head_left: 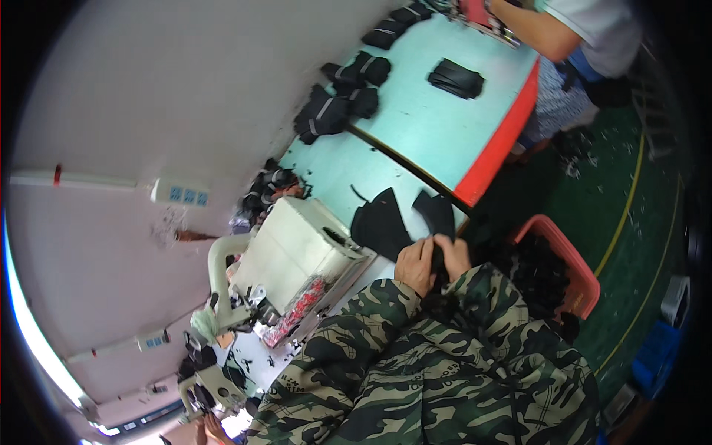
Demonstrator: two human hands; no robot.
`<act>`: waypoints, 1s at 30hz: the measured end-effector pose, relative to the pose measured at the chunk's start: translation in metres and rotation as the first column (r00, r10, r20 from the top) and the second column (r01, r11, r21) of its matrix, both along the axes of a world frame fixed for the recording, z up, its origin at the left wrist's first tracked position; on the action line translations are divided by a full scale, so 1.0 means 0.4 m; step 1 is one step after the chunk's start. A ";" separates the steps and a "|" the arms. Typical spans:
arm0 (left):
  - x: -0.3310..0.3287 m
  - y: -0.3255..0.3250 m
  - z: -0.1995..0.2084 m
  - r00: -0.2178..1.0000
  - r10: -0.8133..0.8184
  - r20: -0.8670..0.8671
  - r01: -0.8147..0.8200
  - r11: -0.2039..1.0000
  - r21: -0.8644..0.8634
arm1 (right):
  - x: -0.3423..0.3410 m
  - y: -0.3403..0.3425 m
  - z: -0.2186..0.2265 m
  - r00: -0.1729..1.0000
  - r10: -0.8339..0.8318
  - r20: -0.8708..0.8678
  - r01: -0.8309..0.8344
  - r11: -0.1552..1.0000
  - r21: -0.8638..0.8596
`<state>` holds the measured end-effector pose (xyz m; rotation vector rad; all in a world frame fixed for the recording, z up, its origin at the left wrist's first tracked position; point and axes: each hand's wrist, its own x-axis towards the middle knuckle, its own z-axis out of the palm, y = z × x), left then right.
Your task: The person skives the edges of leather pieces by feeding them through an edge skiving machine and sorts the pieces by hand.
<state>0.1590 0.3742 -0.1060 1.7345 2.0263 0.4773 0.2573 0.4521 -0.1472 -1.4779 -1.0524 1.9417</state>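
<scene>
Close to my body at the table's near edge, my left hand and my right hand are side by side, fingers curled in. Between them they grip a black fabric piece, whose wide end sticks up past my fingers over the table. Just left of it, a few more black fabric pieces lie fanned out on the pale table. My fingertips and the lower end of the held piece are partly hidden.
A white sewing machine stands at my left. Tied black bundles line the wall, and a black stack lies farther off. A red bin of black scraps is at my right. Another person's arm works at the far end.
</scene>
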 end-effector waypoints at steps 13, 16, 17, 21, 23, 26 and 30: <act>-0.131 -0.761 0.081 0.435 0.884 0.169 -0.881 0.457 -0.123 | -0.363 0.384 0.404 0.973 0.122 0.194 -0.229 0.448 0.864; -0.212 -0.980 0.078 0.232 0.970 0.068 -0.960 0.240 -0.145 | -0.382 0.262 0.315 0.675 -0.220 0.705 -0.692 0.145 0.707; -0.264 -1.040 0.091 0.172 0.981 0.094 -0.968 0.186 -0.171 | -0.394 0.190 0.247 0.619 -0.202 0.759 -0.761 0.087 0.643; -0.496 -1.188 0.048 0.139 0.990 0.031 -0.973 0.143 -0.181 | -0.330 0.037 -0.030 0.387 -0.025 0.922 -0.917 -0.115 0.382; -0.644 -1.229 0.014 0.172 0.982 -0.074 -0.981 0.165 -0.102 | -0.302 -0.025 -0.035 0.454 0.114 0.883 -0.877 -0.116 0.466; -0.862 -1.213 -0.013 0.145 0.972 -0.185 -0.981 0.117 -0.158 | -0.269 -0.079 0.066 0.590 0.070 0.804 -0.803 -0.050 0.594; -1.029 -1.165 0.009 0.106 0.936 -0.337 -0.974 0.029 -0.226 | -0.344 -0.284 0.407 0.790 0.218 0.572 -0.612 0.310 0.727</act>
